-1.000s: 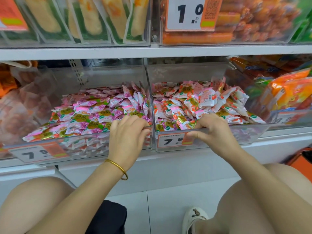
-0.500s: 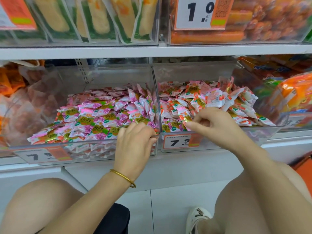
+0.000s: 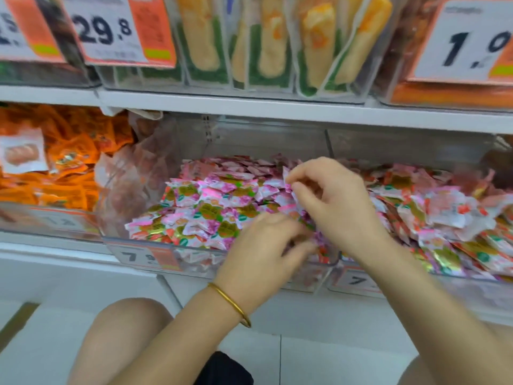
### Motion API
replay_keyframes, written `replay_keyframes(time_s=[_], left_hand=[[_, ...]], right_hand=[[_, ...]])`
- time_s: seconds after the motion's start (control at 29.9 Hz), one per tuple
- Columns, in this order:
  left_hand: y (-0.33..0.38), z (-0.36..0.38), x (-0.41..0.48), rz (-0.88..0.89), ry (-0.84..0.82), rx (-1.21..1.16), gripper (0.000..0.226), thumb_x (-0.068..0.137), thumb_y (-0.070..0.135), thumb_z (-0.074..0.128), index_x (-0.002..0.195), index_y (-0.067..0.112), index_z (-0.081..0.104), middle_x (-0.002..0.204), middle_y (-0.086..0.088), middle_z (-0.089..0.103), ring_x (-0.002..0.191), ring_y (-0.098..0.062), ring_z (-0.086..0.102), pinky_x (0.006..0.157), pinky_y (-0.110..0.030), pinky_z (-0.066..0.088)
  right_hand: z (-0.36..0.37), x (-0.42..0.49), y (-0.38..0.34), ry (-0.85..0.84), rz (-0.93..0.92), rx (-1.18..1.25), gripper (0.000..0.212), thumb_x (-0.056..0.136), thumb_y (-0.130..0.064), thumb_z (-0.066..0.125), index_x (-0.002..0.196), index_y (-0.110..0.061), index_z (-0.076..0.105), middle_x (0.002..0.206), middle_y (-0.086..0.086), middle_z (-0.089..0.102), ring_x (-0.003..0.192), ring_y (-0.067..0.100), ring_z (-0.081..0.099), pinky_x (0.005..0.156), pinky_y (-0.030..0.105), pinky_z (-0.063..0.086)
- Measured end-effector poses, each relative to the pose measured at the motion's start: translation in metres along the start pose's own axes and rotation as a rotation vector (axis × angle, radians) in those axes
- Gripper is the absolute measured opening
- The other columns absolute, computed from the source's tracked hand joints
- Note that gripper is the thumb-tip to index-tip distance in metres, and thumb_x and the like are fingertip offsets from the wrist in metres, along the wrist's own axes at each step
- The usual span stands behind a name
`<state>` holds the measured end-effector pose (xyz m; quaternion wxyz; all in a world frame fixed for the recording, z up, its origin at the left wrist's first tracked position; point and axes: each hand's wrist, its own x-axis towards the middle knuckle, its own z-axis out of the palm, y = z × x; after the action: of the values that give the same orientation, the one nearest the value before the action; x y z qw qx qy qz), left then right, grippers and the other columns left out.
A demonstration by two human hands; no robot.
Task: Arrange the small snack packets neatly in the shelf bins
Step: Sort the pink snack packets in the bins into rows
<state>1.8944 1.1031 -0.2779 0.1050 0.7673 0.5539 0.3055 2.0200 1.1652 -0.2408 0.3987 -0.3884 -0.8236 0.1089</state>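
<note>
Two clear plastic bins stand side by side on the lower shelf. The left bin (image 3: 138, 245) holds several pink-and-gold snack packets (image 3: 211, 207). The right bin (image 3: 358, 282) holds pink, red and white packets (image 3: 444, 209). My left hand (image 3: 263, 245), with a gold bangle on the wrist, lies fingers-down among the pink packets at the left bin's front right corner. My right hand (image 3: 333, 198) hovers over the divide between the bins and pinches a pink packet (image 3: 288, 177) between thumb and fingertips. Motion blur hides what the left fingers hold.
Orange packets (image 3: 55, 168) fill a bin at far left, with pale sausage packs (image 3: 130, 176) beside them. The upper shelf (image 3: 277, 107) carries bins of yellow-green packs (image 3: 263, 51) and price tags 29.8 and 1.9. My bare knees and the white floor lie below.
The view swung left and closer. My right hand left the right bin's front and rose over the bins' divide, pinching a pink packet. My left hand moved from the rim into the packets.
</note>
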Motion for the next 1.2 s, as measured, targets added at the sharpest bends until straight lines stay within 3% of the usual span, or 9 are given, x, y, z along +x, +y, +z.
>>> replay_keyframes(time_s=[0.1,0.27,0.37,0.47,0.63,0.77,1.0,1.1,1.2], left_hand=[[-0.043,-0.038,0.007,-0.173,0.187,0.196,0.020,0.081,0.035,0.053,0.084,0.023,0.069,0.080,0.002,0.064,0.083,-0.022,0.057,0.078,-0.034,0.041],[-0.097,-0.069,0.033,-0.528,0.007,0.426,0.034,0.091,0.029,0.048,0.119,0.015,0.061,0.122,-0.012,0.055,0.117,-0.036,0.044,0.098,-0.041,0.038],[-0.115,-0.055,0.035,-0.484,0.012,0.409,0.046,0.088,0.034,0.035,0.117,0.008,0.060,0.121,-0.013,0.054,0.119,-0.035,0.045,0.101,-0.041,0.036],[-0.132,-0.048,0.035,-0.479,-0.072,0.424,0.041,0.092,0.031,0.037,0.119,0.006,0.055,0.120,-0.015,0.051,0.120,-0.032,0.042,0.101,-0.038,0.030],[-0.134,-0.046,0.041,-0.509,-0.208,0.343,0.052,0.099,0.040,0.029,0.147,0.019,0.024,0.153,-0.013,0.022,0.143,-0.028,0.016,0.116,-0.041,0.015],[-0.122,-0.046,0.042,-0.533,-0.294,0.188,0.055,0.098,0.046,0.024,0.149,0.027,0.015,0.158,-0.010,0.002,0.146,-0.025,0.005,0.118,-0.039,0.010],[-0.113,-0.051,0.033,-0.535,-0.381,0.088,0.054,0.099,0.046,0.024,0.148,0.025,0.019,0.158,-0.006,0.000,0.145,-0.024,0.007,0.116,-0.035,0.013],[-0.111,-0.057,0.032,-0.517,-0.408,0.041,0.053,0.099,0.044,0.025,0.148,0.025,0.022,0.158,-0.005,0.004,0.146,-0.020,0.004,0.116,-0.034,0.009],[-0.109,-0.063,0.031,-0.491,-0.419,0.008,0.049,0.099,0.041,0.028,0.145,0.021,0.031,0.158,-0.006,0.011,0.145,-0.020,0.006,0.115,-0.031,0.009]], right_hand=[[0.023,0.016,-0.001,-0.155,0.018,-0.082,0.019,0.084,-0.006,0.056,0.096,-0.014,0.067,0.090,0.003,0.059,0.088,0.019,0.055,0.080,0.027,0.038],[0.073,0.068,0.000,-0.251,0.035,-0.211,0.027,0.088,-0.013,0.049,0.110,-0.018,0.063,0.113,0.009,0.063,0.108,0.031,0.055,0.090,0.041,0.046],[0.106,0.100,0.002,-0.468,0.053,-0.333,0.040,0.093,-0.036,0.047,0.130,-0.022,0.049,0.135,0.009,0.052,0.122,0.030,0.049,0.099,0.041,0.043],[0.127,0.114,0.011,-0.709,0.083,-0.417,0.058,0.095,-0.051,0.037,0.147,-0.029,0.025,0.155,0.002,0.026,0.139,0.026,0.029,0.113,0.041,0.026],[0.110,0.090,0.008,-0.646,0.066,-0.504,0.047,0.094,-0.057,0.030,0.136,-0.037,0.039,0.147,-0.006,0.039,0.132,0.026,0.040,0.107,0.042,0.032],[0.084,0.073,0.002,-0.686,0.093,-0.526,0.044,0.091,-0.061,0.030,0.128,-0.043,0.044,0.137,-0.013,0.047,0.124,0.023,0.043,0.100,0.040,0.030],[0.069,0.089,-0.017,-0.628,0.222,-0.448,0.029,0.092,-0.030,0.036,0.104,-0.025,0.062,0.112,0.000,0.065,0.105,0.025,0.057,0.092,0.038,0.045],[0.094,0.115,-0.020,-0.551,0.134,-0.364,0.034,0.093,-0.015,0.039,0.116,-0.026,0.061,0.123,0.004,0.062,0.110,0.026,0.056,0.093,0.033,0.046],[0.129,0.134,-0.021,-0.763,0.062,-0.276,0.047,0.093,-0.001,0.036,0.131,-0.021,0.055,0.141,0.003,0.049,0.126,0.022,0.047,0.101,0.025,0.037]])
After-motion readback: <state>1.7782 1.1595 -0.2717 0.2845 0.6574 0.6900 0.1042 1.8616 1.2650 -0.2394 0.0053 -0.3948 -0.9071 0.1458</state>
